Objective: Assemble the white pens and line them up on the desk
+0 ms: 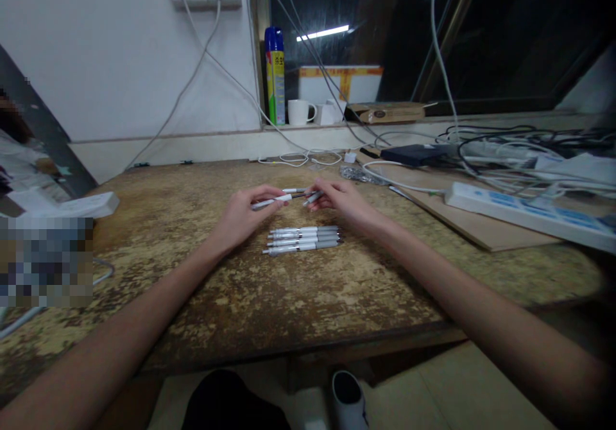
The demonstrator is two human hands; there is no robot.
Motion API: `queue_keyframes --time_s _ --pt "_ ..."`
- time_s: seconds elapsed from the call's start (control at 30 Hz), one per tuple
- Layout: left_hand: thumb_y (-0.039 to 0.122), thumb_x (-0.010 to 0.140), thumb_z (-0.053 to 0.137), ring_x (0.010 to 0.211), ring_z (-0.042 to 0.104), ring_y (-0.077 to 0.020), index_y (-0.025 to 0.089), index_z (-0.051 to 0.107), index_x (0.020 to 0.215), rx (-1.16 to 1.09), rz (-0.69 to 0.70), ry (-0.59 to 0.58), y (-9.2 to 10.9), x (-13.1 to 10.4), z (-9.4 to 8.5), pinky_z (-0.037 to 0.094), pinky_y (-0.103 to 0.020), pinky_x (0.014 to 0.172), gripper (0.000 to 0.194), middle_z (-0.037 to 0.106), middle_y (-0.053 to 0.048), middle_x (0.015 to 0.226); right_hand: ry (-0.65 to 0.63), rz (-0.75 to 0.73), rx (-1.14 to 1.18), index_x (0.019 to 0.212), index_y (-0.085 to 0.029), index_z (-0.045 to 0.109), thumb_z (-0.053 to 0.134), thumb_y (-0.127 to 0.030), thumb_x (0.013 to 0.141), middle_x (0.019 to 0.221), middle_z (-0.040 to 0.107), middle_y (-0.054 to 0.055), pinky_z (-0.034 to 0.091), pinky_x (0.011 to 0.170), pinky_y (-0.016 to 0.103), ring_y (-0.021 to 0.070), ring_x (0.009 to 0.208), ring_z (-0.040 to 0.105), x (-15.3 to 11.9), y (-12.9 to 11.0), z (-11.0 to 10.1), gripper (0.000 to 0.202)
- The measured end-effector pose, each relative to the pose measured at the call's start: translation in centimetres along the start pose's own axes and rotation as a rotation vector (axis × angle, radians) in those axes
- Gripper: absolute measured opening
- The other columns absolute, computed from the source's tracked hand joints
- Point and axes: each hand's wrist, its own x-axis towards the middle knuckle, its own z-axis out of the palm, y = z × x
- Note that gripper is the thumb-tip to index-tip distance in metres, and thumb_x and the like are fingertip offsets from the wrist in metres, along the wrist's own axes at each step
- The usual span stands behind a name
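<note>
My left hand (pixel 244 210) is closed around a white pen barrel (pixel 273 201), with a thin dark refill sticking out of its right end. Opposite it, my right hand (pixel 341 200) pinches a short grey pen piece (pixel 313 197), close to the refill's tip. From here I cannot tell whether the two parts touch. Just beyond my fingers lies another slim white and dark pen part (pixel 291 190), partly covered. Nearer to me, several white and grey click pens (pixel 304 240) lie side by side on the worn wooden table (pixel 289 295).
A white power strip (pixel 529 215) and tangled cables lie at right, by a brown board (pixel 474 228). Another power strip (pixel 94 205) is at left. On the sill stand a spray can (pixel 276 77) and a white mug (pixel 299 113). A clear plastic wrapper (pixel 359 173) lies behind my right hand.
</note>
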Motion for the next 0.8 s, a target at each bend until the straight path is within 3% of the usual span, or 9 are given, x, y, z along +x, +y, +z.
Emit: queue_keyframes --time_s 0.23,0.43,0.8 --pt "0.039 0.094 0.064 0.104 0.072 -0.0224 0.023 0.076 0.108 -0.003 -0.056 0.050 -0.7 0.2 0.0 0.054 -0.039 0.097 0.025 0.078 -0.006 0.112 0.203 0.000 0.051 0.089 -0.018 0.073 0.064 -0.017 0.087 0.086 0.074 0.006 0.057 0.095 0.035 0.0166 0.082 0.071 0.1 -0.4 -0.8 0.009" --pt "0.036 0.094 0.062 0.103 0.072 -0.0226 0.023 0.076 0.107 0.002 -0.058 0.051 -0.7 0.2 0.1 0.054 -0.038 0.097 0.023 0.079 -0.006 0.110 0.199 -0.006 0.143 0.089 -0.018 0.071 0.062 -0.016 0.087 0.089 0.073 0.006 0.055 0.099 0.035 0.0158 0.086 0.070 0.0 -0.9 -0.6 0.010" --pt "0.037 0.094 0.063 0.102 0.071 -0.0234 0.022 0.076 0.108 0.013 -0.070 0.044 -0.1 0.1 0.3 0.054 -0.038 0.095 0.024 0.078 -0.006 0.112 0.183 0.017 0.073 0.089 -0.019 0.071 0.062 -0.017 0.088 0.090 0.072 0.008 0.055 0.099 0.039 0.0184 0.088 0.070 -0.5 -1.5 -0.3 0.010"
